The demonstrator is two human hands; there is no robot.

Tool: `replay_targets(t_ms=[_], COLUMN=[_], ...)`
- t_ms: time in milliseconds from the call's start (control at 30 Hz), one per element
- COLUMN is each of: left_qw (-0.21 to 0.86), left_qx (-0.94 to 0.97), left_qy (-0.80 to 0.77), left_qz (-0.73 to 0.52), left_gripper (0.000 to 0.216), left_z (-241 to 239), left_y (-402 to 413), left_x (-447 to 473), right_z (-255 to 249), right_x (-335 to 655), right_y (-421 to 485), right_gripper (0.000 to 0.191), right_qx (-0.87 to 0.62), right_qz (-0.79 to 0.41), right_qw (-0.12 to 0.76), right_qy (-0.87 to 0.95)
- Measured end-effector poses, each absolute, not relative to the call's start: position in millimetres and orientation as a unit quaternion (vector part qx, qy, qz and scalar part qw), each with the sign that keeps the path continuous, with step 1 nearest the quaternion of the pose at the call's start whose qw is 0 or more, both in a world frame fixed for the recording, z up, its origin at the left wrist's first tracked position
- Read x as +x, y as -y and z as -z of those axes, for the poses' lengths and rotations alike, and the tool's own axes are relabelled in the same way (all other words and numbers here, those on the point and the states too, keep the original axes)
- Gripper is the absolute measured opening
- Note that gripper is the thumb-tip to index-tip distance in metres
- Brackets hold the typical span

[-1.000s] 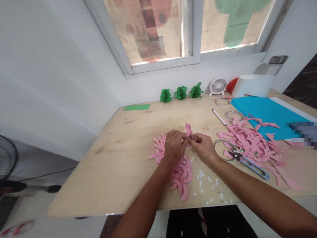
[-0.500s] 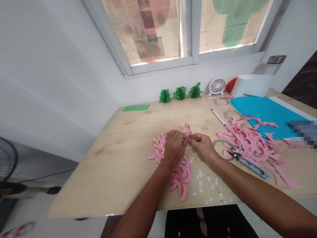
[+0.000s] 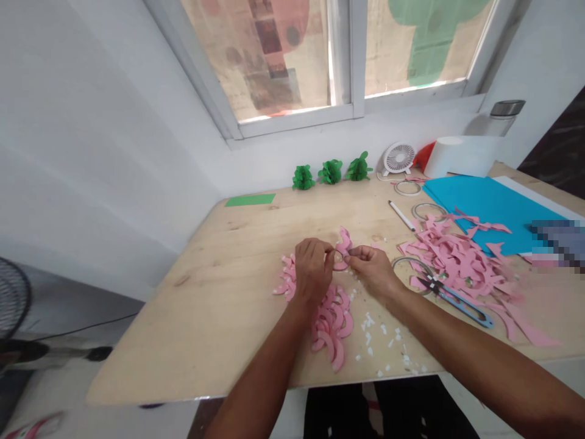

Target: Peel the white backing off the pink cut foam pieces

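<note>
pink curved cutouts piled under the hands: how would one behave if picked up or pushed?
Likely light and floppy: each pink cutout is a thin, flat crescent, and the one pinched between the left hand and right hand looks bent. Pushed, one would probably slide on the smooth wooden table, not roll. The narrow tips probably crease or tear easily.

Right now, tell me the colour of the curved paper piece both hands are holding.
Pink. The curved paper piece is pinched between the left hand and right hand, clearest in the head view.

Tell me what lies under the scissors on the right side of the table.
The scissors rest on pink paper scraps, the tip over a wire ring on the table. What lies beneath the scraps is covered.
</note>
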State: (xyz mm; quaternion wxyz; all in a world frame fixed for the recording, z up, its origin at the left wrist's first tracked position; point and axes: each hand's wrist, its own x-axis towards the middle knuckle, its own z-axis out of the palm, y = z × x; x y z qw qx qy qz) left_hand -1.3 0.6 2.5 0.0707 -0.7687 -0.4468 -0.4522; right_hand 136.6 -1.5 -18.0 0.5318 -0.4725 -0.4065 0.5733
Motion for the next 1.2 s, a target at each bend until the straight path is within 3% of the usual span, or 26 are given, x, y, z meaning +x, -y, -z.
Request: replay_targets(t_ms=[600, 733, 1033, 1200], left_qw=[-0.296, -0.261, -0.014, 0.02], left_qx=[-0.654, -0.662, -0.764, -0.783], left_qy=[0.494, 0.505, 0.466, 0.446], left_qz=[0.49, 0.489, 0.446, 0.433], left_gripper=[0.006, 0.006, 0.005, 0.004], left_z=[4, 2, -5, -5], left_y=[1, 2, 2, 3], left_x=[6, 6, 1, 3], right_z=[5, 1, 5, 6], right_x=[138, 138, 137, 137], right_y=[6, 9, 7, 7], right_gripper=[0.015, 0.015, 0.02, 0.019], right_qx=[-0.515, -0.529, -0.526, -0.526], right_qz=[-0.389, -0.354, -0.378, -0.398], right_qw=[0.519, 0.507, 0.494, 0.491], right_qy=[0.56, 0.582, 0.58, 0.569])
